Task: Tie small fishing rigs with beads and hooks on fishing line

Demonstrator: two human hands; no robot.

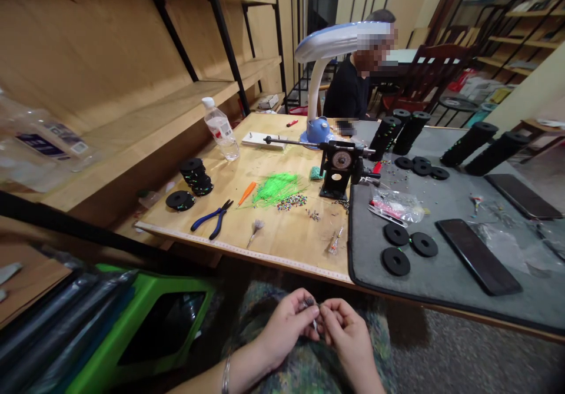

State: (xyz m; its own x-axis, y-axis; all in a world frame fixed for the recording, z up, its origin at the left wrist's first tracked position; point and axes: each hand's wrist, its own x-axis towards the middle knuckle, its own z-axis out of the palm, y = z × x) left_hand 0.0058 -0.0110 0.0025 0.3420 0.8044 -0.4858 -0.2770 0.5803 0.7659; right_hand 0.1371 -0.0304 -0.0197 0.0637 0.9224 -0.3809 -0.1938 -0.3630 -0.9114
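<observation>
My left hand (286,327) is closed above my lap, its thumb and fingers pinching a small greyish tufted bundle (308,303) with a whitish stem. Close beside it, my right hand (348,330) pinches with thumb and forefinger near the same bundle; whatever lies between those fingertips is too small to make out. A similar tufted bundle (258,225) lies on the wooden table (233,238) near the front edge. Farther right lies another bundle of fine strands (335,242) with reddish-white parts.
Blue-handled pliers (212,219), an orange-handled tool (247,193), bright green strands (276,188) and small coloured beads (292,202) lie on the table. Behind them stand a black winding device (338,170), a lamp (318,129) and a bottle (221,132). Black spools (396,261) sit on a grey mat (375,247). A person (346,93) sits beyond.
</observation>
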